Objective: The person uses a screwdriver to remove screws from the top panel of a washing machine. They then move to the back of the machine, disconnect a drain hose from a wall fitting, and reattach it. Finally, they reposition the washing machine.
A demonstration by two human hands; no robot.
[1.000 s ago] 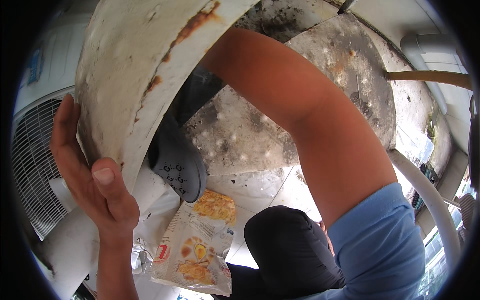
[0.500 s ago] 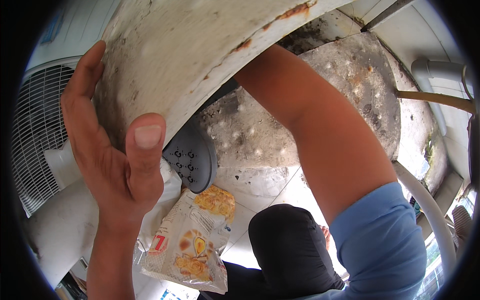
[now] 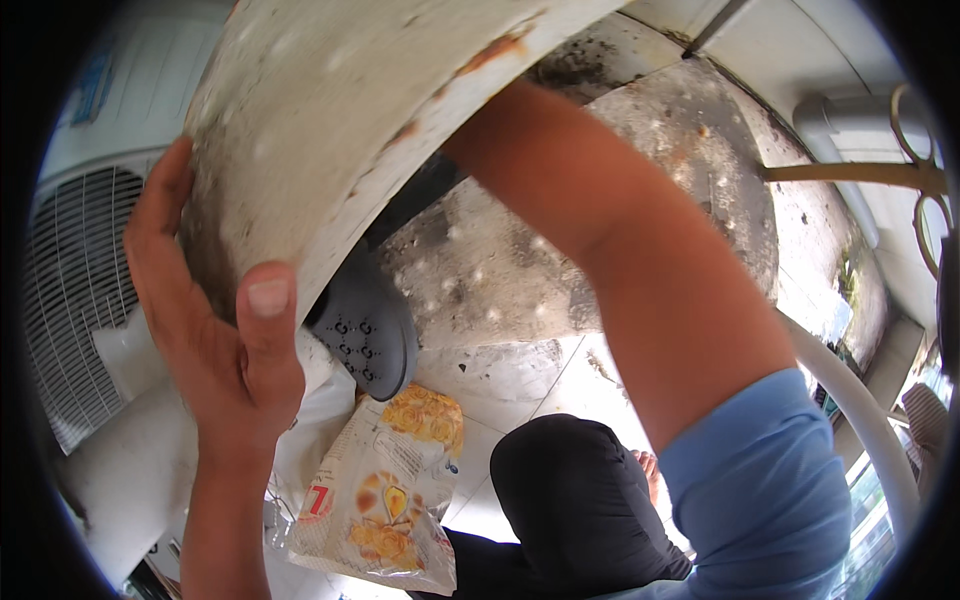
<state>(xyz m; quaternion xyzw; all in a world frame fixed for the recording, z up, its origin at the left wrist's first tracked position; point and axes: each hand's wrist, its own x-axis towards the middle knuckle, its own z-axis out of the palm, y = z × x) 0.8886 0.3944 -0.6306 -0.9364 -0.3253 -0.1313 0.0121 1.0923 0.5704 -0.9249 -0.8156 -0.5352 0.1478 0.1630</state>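
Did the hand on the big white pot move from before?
Yes. The left hand slid rightward along the white pot, away from the fan grille, with its thumb now on the rim.

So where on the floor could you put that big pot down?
The bare tiles between the grey slipper, the snack bag and the black knee are free. Left is crowded: the fan grille and white bags sit under the left hand gripping the pot.
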